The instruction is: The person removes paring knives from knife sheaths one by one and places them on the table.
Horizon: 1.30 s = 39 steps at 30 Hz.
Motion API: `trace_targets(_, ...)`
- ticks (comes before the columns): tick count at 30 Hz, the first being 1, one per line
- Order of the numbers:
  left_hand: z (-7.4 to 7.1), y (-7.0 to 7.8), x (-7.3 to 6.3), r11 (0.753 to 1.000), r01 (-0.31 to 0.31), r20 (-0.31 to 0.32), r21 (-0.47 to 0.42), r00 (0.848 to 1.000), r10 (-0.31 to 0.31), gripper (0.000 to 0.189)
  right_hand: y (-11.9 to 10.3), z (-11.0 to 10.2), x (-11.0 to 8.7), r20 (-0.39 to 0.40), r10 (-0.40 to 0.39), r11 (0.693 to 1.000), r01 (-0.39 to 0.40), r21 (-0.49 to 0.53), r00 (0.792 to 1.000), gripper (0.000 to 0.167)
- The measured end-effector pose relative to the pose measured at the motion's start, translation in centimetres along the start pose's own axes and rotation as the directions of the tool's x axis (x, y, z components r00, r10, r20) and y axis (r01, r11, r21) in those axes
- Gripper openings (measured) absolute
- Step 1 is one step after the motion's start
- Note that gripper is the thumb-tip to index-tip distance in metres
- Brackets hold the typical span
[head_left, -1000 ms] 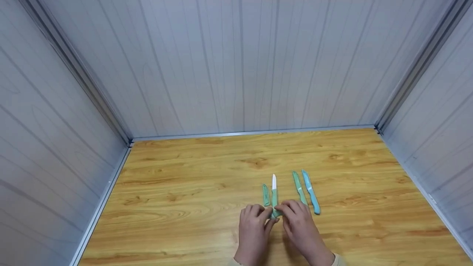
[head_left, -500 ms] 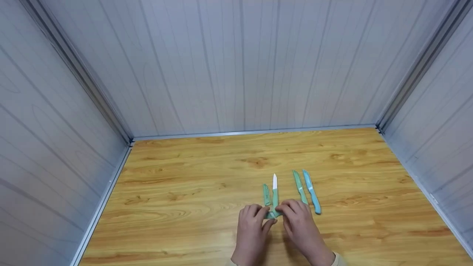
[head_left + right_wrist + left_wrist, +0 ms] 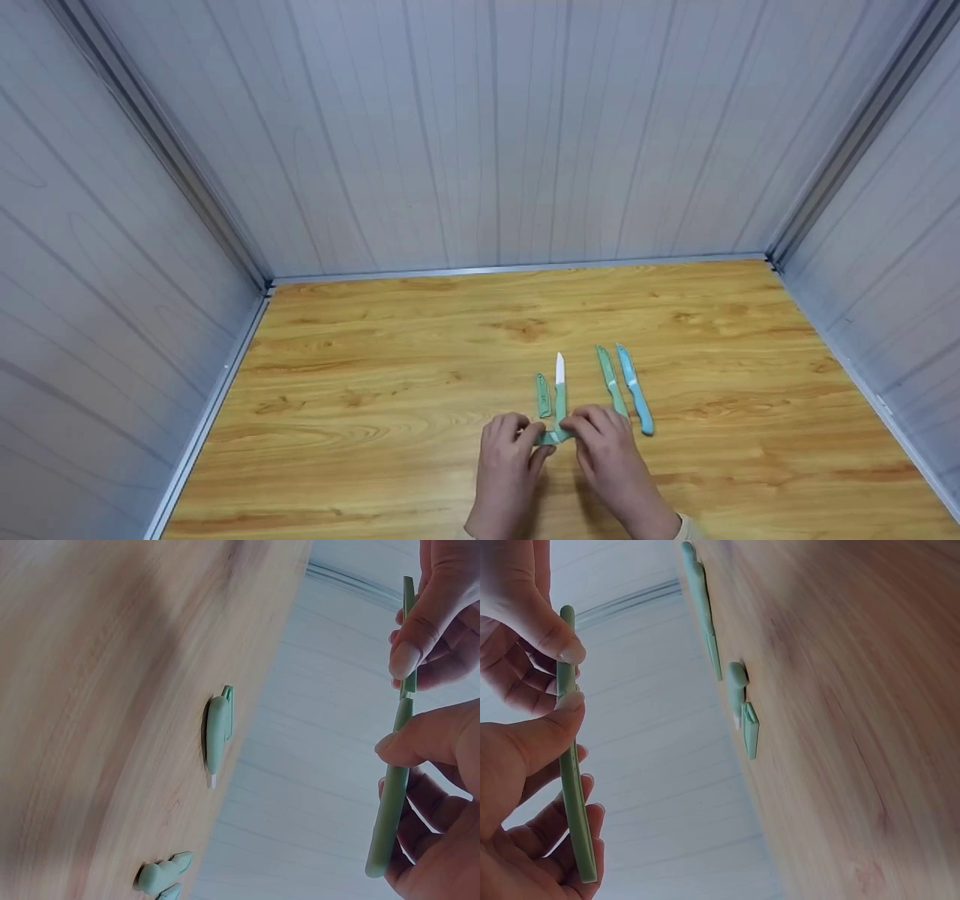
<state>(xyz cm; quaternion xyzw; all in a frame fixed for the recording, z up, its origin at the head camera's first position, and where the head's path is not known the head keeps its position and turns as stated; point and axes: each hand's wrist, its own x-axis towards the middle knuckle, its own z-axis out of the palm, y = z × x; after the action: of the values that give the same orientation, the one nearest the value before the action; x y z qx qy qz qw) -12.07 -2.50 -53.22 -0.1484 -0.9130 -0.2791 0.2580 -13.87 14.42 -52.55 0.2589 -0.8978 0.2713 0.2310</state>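
Between both hands, near the table's front, is a small green knife [image 3: 553, 436] with a green sheath over its blade. My left hand [image 3: 506, 465] pinches the sheath [image 3: 576, 802] between thumb and fingers. The green handle [image 3: 390, 817] is gripped by my right hand [image 3: 613, 465]. A narrow pale gap shows between sheath and handle in the right wrist view. Just beyond the hands lies a bare green knife [image 3: 560, 397], its white blade pointing away. A loose green sheath [image 3: 543, 395] rests close along its left side.
Right of the bare knife, a sheathed green knife [image 3: 610, 379] and a sheathed blue knife [image 3: 634, 394] lie side by side, tips away from me. The wood-grain table [image 3: 360, 390] has pale panel walls [image 3: 480, 150] at the back and both sides.
My left hand has shifted slightly left, and more of the held knife shows between the hands. The right hand has barely moved. The things on the table lie as before.
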Motion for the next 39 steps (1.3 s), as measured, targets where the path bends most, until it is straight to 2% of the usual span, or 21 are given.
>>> trace_targets(9,0.18,-0.14,-0.11,0.999,-0.026,-0.026,0.021,0.999,0.026,0.021,-0.08,0.07,-0.11,0.001,-0.002,1.0,0.002,-0.01,1.0,0.029)
trace_targets(13,0.02,0.05,-0.06,1.0,-0.002,-0.017,0.016,1.0,0.002,0.021,-0.08,0.15,-0.18,-0.007,-0.02,1.0,0.02,-0.023,1.0,0.03)
trace_targets(19,-0.21,0.11,-0.03,0.999,0.039,0.027,-0.008,0.999,-0.038,0.021,-0.17,0.18,-0.21,0.001,-0.013,1.0,0.013,-0.024,1.0,0.03)
trace_targets(28,-0.16,-0.21,0.06,0.999,-0.009,0.004,-0.038,1.0,0.009,0.019,-0.12,-0.01,-0.17,0.025,0.004,1.0,-0.004,0.0,1.0,0.028)
trace_targets(34,-0.14,-0.2,0.17,0.999,-0.013,-0.001,-0.038,1.0,0.013,0.018,-0.08,-0.25,0.06,0.018,-0.002,1.0,0.002,0.005,1.0,0.027)
trace_targets(39,0.05,-0.18,0.21,0.998,-0.05,-0.059,-0.043,0.997,0.048,0.019,-0.11,-0.37,0.19,-0.005,-0.008,1.0,0.008,-0.002,1.0,0.028)
